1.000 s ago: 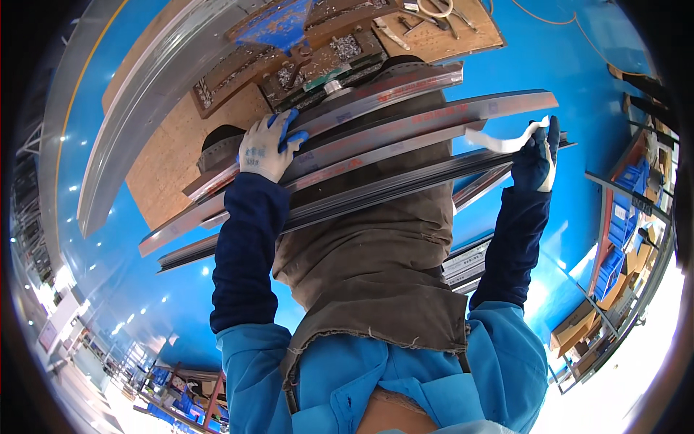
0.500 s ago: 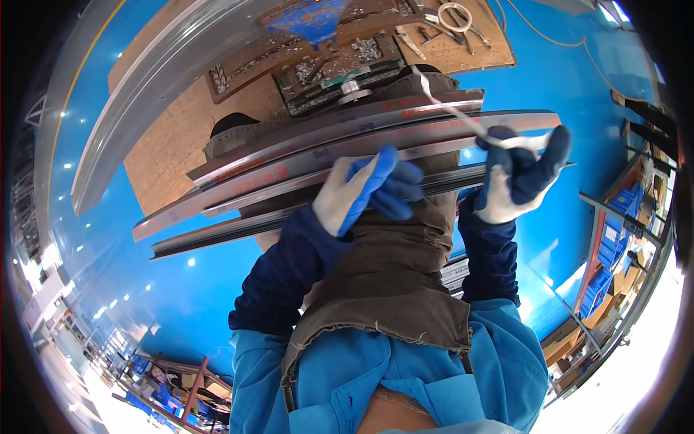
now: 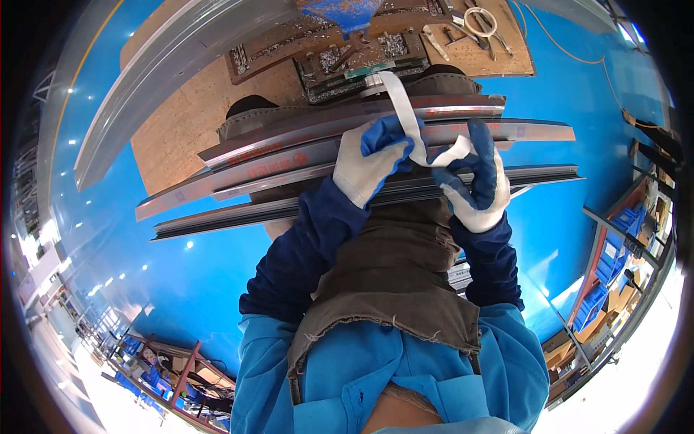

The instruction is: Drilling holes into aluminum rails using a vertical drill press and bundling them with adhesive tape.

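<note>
Both hands wear white gloves with blue coating. My left hand [image 3: 369,160] is closed, its thumb and fingers pinching a limp white strip [image 3: 405,112], tape or band by its look. One end of the strip stands up away from me; the rest bends and twists across to my right hand [image 3: 477,184], whose curled fingers hold it near its other end. Beneath the hands, long metal profiles lie across my lap. Two grey ones [image 3: 253,168] carry red-printed film, and a darker ribbed bundle [image 3: 246,218] lies nearest me.
Ahead stands a wooden board [image 3: 173,134] bearing a machine base [image 3: 340,54] strewn with metal chips. Hand tools and a white ring [image 3: 481,22] lie at its right. A large curved grey profile [image 3: 137,108] runs along the left. Racks with blue bins [image 3: 611,249] stand right.
My right hand has come left and down toward my left hand, bringing the white strip with it. My left hand has closed on the strip.
</note>
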{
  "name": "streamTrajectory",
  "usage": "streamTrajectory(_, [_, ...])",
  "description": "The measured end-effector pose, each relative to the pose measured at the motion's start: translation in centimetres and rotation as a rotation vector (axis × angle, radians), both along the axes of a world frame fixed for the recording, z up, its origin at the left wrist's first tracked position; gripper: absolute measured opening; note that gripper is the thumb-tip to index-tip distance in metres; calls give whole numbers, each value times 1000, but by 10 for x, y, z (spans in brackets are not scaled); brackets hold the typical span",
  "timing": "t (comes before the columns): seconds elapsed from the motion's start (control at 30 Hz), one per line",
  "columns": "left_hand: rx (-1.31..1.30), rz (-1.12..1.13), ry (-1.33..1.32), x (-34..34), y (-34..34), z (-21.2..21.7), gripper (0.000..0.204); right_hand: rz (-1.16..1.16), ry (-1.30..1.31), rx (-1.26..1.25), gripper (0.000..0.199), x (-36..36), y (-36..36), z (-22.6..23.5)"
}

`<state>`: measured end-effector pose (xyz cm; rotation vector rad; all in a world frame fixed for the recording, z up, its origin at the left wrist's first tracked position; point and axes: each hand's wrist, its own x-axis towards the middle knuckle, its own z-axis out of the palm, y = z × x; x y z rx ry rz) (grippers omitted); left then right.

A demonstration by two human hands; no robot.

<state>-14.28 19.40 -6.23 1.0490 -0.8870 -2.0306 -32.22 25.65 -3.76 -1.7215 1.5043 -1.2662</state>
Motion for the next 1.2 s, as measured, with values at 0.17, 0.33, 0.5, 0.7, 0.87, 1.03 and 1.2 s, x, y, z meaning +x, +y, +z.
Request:
streamTrajectory(0.17, [-34, -382, -435, 3, 1, 38, 34, -186, 163, -26, 66, 5, -15, 3])
streamTrajectory(0.33, [-599, 164, -272, 14, 28, -9, 26, -126, 196, -61, 74, 5, -20, 10])
streamTrajectory(0.5, [-286, -261, -441, 5, 5, 33, 28, -96, 301, -123, 64, 7, -23, 10])
streamTrajectory(0.7, [-682, -432, -411, 10, 11, 24, 29, -246, 287, -33, 72, -2, -39, 15])
streamTrajectory(0.87, [-527, -440, -395, 19, 3, 29, 27, 295, -47, 14, 68, -23, -21, 7])
streamTrajectory(1.03, [19, -113, 64, 22, 7, 30, 30, 182, 212, 5, 67, 0, -13, -1])
streamTrajectory(1.2, [202, 203, 277, 30, 12, 46, 39, 102, 314, -260, 69, 41, -16, -6])
